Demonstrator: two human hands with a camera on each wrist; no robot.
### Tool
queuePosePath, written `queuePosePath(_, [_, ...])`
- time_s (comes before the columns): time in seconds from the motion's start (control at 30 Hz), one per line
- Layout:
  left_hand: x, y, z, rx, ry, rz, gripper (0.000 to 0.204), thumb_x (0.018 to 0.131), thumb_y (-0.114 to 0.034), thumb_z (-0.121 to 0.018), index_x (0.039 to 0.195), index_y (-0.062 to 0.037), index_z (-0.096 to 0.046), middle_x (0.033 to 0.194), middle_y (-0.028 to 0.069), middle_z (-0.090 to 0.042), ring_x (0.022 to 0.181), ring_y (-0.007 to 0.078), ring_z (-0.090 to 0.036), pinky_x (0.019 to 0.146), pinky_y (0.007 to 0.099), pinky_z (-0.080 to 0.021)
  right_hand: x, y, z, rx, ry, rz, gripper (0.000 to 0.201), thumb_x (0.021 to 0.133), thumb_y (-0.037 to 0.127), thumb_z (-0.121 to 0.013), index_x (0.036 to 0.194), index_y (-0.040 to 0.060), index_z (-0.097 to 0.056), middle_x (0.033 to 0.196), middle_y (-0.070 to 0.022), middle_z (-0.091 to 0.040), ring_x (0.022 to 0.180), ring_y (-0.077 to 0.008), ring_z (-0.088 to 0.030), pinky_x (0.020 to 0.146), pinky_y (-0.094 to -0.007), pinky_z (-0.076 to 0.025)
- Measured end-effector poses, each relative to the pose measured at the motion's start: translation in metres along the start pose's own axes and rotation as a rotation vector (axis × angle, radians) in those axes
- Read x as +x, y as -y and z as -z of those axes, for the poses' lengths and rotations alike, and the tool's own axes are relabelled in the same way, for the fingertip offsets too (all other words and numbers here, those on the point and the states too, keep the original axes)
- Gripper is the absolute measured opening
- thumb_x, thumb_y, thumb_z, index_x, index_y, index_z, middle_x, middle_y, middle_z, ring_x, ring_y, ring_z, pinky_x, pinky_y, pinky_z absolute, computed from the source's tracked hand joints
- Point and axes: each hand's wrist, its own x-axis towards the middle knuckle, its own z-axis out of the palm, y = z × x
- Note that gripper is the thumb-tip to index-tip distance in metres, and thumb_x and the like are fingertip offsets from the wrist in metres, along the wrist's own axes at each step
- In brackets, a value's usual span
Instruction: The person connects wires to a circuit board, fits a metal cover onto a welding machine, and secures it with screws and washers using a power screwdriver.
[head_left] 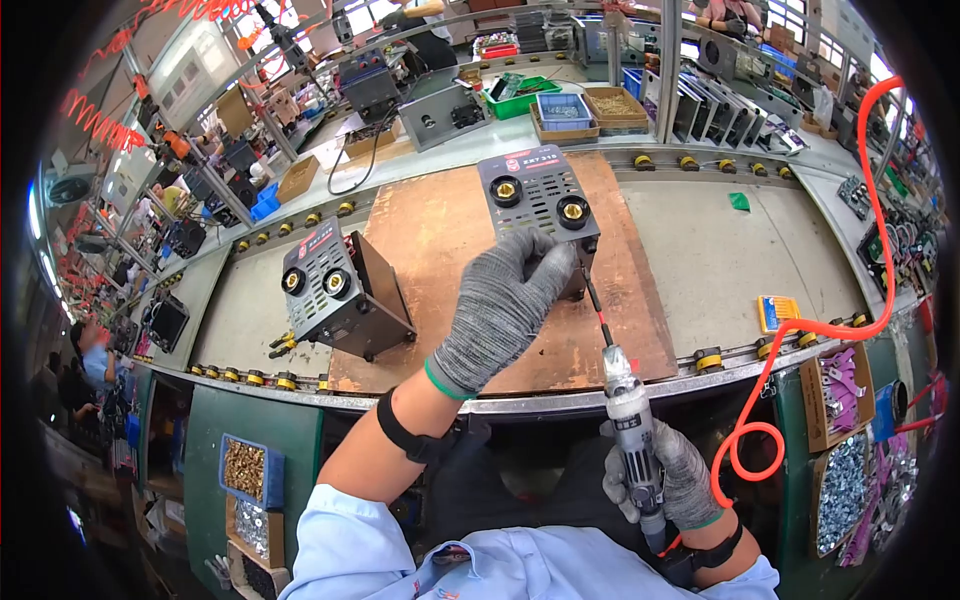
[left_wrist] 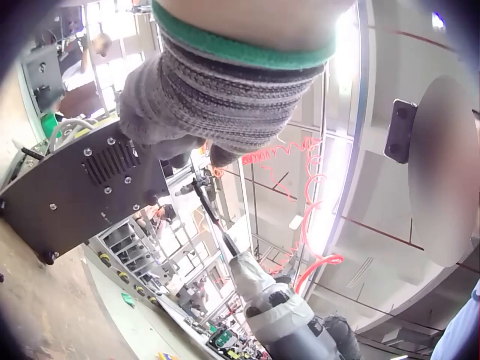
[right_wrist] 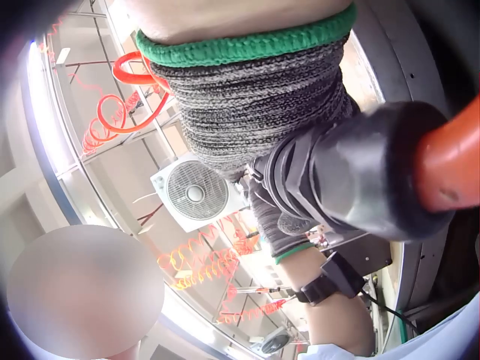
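you are gripping the power screwdriver (head_left: 632, 425) with your right hand (head_left: 686, 474); your left hand (head_left: 508, 300) is touching the vented box (head_left: 537, 192), pinching what, you cannot tell.

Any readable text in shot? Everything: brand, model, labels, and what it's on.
"ZX7 315": front panel of the box under the left hand, the right-hand box.
"ZX7 315", less sharp: front panel of the left-hand box.
Too small or blurred: the red logos beside those model names, the dark lettering on the power driver, the marking on the blue shirt, the print on the yellow packet.
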Motion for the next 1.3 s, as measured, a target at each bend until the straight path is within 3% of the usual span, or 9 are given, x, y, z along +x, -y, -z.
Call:
queuePosePath(0.17, [-0.003,0.002,0.006,0.002,0.082,0.258,0.033,0.1,-0.032,-0.068,0.102,0.0016,-0.068,0.081,0.0037,-0.065,0.061,0.0065,-0.052,0.056,0.0232,-0.045,-0.011,-0.007,-0.006,-0.005,0.029,-0.066,0.078,0.09,0.061,-0.069,0.134,-0.001,-0.052,0.087,-0.0155,-0.068,0.069,-0.0241,-0.069,0.048,-0.0316,-0.058])
queuePosePath(0.23, [-0.003,0.003,0.004,-0.344,0.188,0.42,0.035,0.1,-0.034,-0.068,0.102,0.0009,-0.068,0.077,0.0017,-0.06,0.055,0.0041,-0.046,0.047,0.0207,-0.037,-0.015,-0.006,-0.009,-0.023,0.009,-0.102,0.076,0.091,0.06,-0.069,0.135,0.0003,-0.052,0.087,-0.0137,-0.067,0.069,-0.0203,-0.069,0.051,-0.0291,-0.058])
queuePosePath(0.33, [-0.005,0.006,0.0,-0.552,0.252,0.458,0.035,0.101,-0.035,-0.067,0.101,-0.0001,-0.066,0.072,-0.0016,-0.052,0.05,0.0033,-0.041,0.042,0.0192,-0.03,-0.019,-0.01,-0.004,0.031,0.022,-0.093,0.079,0.088,0.058,-0.073,0.134,-0.0026,-0.053,0.089,-0.0187,-0.07,0.072,-0.029,-0.07,0.046,-0.0342,-0.057])
queuePosePath(0.47, [-0.016,0.007,-0.009,-0.688,0.257,0.489,0.034,0.102,-0.035,-0.066,0.099,-0.001,-0.064,0.069,-0.0038,-0.045,0.05,0.0032,-0.039,0.042,0.0191,-0.029,-0.02,-0.017,0.001,-0.01,0.074,-0.047,0.082,0.092,0.062,-0.066,0.139,-0.0029,-0.05,0.088,-0.0156,-0.067,0.069,-0.0234,-0.068,0.047,-0.0302,-0.056])
queuePosePath(0.67, [-0.018,0.01,-0.017,-0.653,0.205,0.489,0.037,0.103,-0.036,-0.064,0.096,-0.0006,-0.065,0.066,-0.0039,-0.045,0.052,0.0037,-0.04,0.045,0.0195,-0.031,-0.014,-0.03,0.008,0.648,0.318,-0.218,0.089,0.093,0.067,-0.06,0.139,-0.0077,-0.047,0.085,-0.0173,-0.065,0.067,-0.0291,-0.064,0.042,-0.031,-0.052])
queuePosePath(0.77, [-0.006,0.007,-0.01,-0.177,0.129,0.326,0.039,0.104,-0.037,-0.062,0.092,0.0008,-0.068,0.068,-0.0011,-0.053,0.056,0.0052,-0.047,0.051,0.0211,-0.039,-0.007,-0.02,0.006,0.237,0.075,-0.077,0.085,0.094,0.07,-0.055,0.136,-0.0039,-0.05,0.082,-0.0147,-0.064,0.065,-0.0283,-0.064,0.039,-0.033,-0.049])
queuePosePath(0.83, [0.004,0.006,0.004,-0.004,-0.011,0.015,0.04,0.103,-0.038,-0.063,0.096,0.0003,-0.073,0.074,0.0042,-0.066,0.067,0.0113,-0.06,0.061,0.0305,-0.051,0.001,-0.011,0.005,0.195,0.047,-0.052,0.085,0.094,0.07,-0.055,0.136,-0.0038,-0.05,0.082,-0.0146,-0.065,0.066,-0.0275,-0.065,0.04,-0.0326,-0.05])
queuePosePath(1.03, [0.062,-0.005,0.014,0.641,-0.169,-0.339,0.028,0.096,-0.032,-0.066,0.089,-0.0063,-0.074,0.072,0.0156,-0.069,0.065,0.0297,-0.07,0.061,0.0416,-0.056,0.019,-0.005,0.011,0.154,0.018,0.019,0.083,0.094,0.068,-0.056,0.135,-0.0039,-0.051,0.082,-0.0142,-0.065,0.066,-0.0265,-0.066,0.041,-0.032,-0.053])
queuePosePath(1.3, [0.095,0.012,-0.006,0.99,-0.019,-0.482,0.032,0.098,-0.041,-0.061,0.088,-0.0139,-0.075,0.077,0.0119,-0.069,0.07,0.0299,-0.07,0.062,0.0415,-0.055,0.028,0.006,0.011,0.112,0.001,0.011,0.085,0.094,0.069,-0.057,0.137,-0.0037,-0.05,0.085,-0.0118,-0.066,0.067,-0.02,-0.066,0.045,-0.0282,-0.055])
